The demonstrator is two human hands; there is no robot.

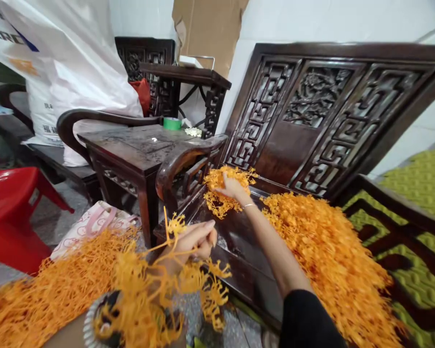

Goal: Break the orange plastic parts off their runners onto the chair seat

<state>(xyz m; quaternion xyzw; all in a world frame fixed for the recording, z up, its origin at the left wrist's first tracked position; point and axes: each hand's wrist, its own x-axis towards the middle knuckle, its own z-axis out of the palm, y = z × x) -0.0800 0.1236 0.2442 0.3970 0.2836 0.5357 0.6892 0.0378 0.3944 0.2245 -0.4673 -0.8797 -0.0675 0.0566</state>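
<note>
My right hand (231,187) reaches out over the seat of a dark carved wooden bench (322,111) and is closed on a clump of orange stringy tassels (221,189) near the bench's left armrest. My left hand (198,239) is closer to me, its fingers pinched on an orange tassel strand (174,227) that rises from a tangle of orange strands (145,295) in my lap. A large heap of the same orange tassels (333,261) lies on the bench seat to the right of my right arm.
Another orange pile (47,295) spreads at lower left over a pink patterned bag (94,224). A dark wooden side table (130,145) holds a green tape roll (172,123). A red plastic stool (10,212) stands left. White sacks (65,63) lean behind. A green cushion (420,193) lies right.
</note>
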